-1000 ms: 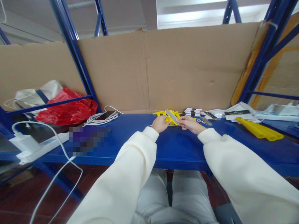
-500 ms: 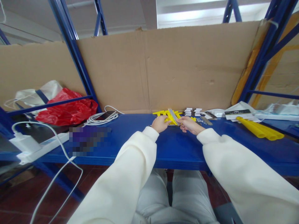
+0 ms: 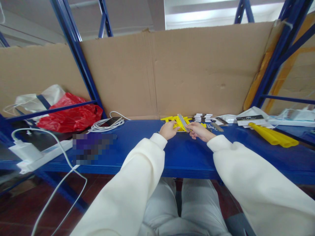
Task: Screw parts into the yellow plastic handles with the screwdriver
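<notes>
The work looks midway. At the person's twelve o'clock, above the blue surface (image 3: 140, 129), the right hand (image 3: 199, 131) pinches a grey strip (image 3: 182, 121) beside a yellow piece (image 3: 181, 125). The left hand (image 3: 169, 130) is narrow by that piece, its grip unclear; whether they are joined, I cannot tell. Loose yellow parts (image 3: 167, 119) at the hands' eleven and a flat metal plate (image 3: 217, 127) at three seem unused.

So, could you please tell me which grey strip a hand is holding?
The grey strip pinched in the right hand; the other grey strip lies untouched on the blue tabletop, farther right.
</notes>
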Demonstrator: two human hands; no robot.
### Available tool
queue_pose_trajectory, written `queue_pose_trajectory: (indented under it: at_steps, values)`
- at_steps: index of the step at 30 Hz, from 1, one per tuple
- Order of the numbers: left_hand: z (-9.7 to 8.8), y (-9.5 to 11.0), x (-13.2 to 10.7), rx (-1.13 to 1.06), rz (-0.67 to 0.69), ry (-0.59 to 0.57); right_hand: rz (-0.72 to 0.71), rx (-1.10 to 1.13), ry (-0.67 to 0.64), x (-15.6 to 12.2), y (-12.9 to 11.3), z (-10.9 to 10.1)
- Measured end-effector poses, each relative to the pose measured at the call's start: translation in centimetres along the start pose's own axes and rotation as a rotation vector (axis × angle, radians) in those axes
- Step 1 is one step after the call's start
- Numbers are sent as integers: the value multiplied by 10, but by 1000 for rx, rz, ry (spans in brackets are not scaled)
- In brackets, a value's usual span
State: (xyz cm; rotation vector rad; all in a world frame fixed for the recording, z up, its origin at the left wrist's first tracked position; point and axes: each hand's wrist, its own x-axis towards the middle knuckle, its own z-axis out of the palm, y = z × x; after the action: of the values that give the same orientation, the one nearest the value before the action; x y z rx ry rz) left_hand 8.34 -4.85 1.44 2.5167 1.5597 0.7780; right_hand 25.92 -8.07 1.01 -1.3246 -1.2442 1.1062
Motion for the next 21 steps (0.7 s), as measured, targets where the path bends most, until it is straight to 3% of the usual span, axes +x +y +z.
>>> queue_pose_trajectory:
  at_steps: [9,16,18,21]
  values:
    - [-4,5,-8,143,181,-74,-57,-22,-7,2,-1,0]
    - [-4,6,-8,171,159,-104,-89,-95,-87,11,2,-12]
    - [-4,6,-8,165,142,-102,-154,-129,-18,18,1,-25]
    - [-4,5,-8,158,128,-113,-266,-358,289,29,-1,-52]
